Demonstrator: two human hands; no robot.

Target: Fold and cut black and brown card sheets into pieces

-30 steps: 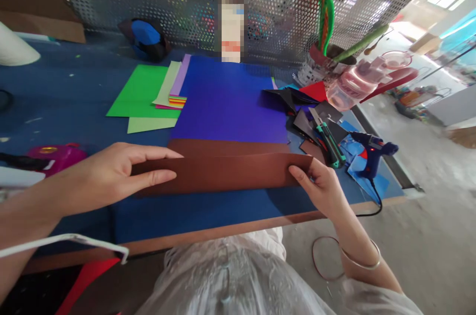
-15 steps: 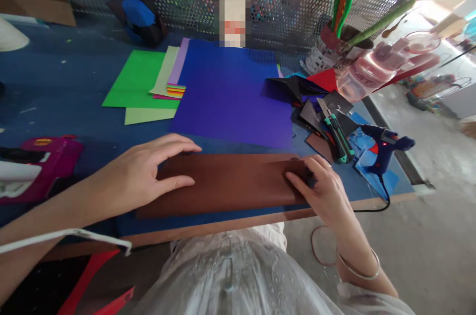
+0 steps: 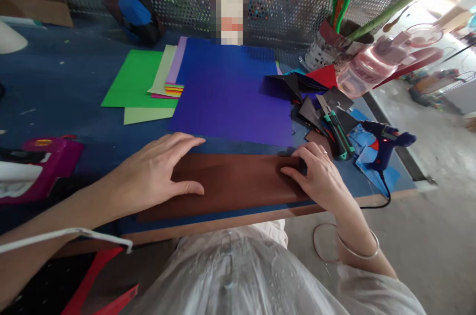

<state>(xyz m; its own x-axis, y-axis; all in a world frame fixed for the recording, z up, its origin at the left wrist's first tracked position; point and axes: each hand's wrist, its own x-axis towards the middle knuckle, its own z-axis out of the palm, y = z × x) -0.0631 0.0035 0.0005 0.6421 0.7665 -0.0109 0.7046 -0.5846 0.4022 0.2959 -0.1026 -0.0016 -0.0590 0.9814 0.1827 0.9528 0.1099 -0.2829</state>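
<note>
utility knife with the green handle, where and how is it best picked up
Probably by the green-and-black handle, from above on its near side, with the right hand. The knife lies slanted among dark paper scraps, handle end toward the person, while the silver end, seemingly the blade, points away.

Lettering on the clear pink bottle [image 3: 359, 79]: slanted capitals, only "RT" made out with fair confidence; remainder unresolved. Container [image 3: 315, 54] immediately left of the bottle: dark print-like marks on pale ground, illegible. Pale upright object [image 3: 229, 2], well left of the bottle: blue and red patches, pixelated; no wording or numbers recoverable.
</note>
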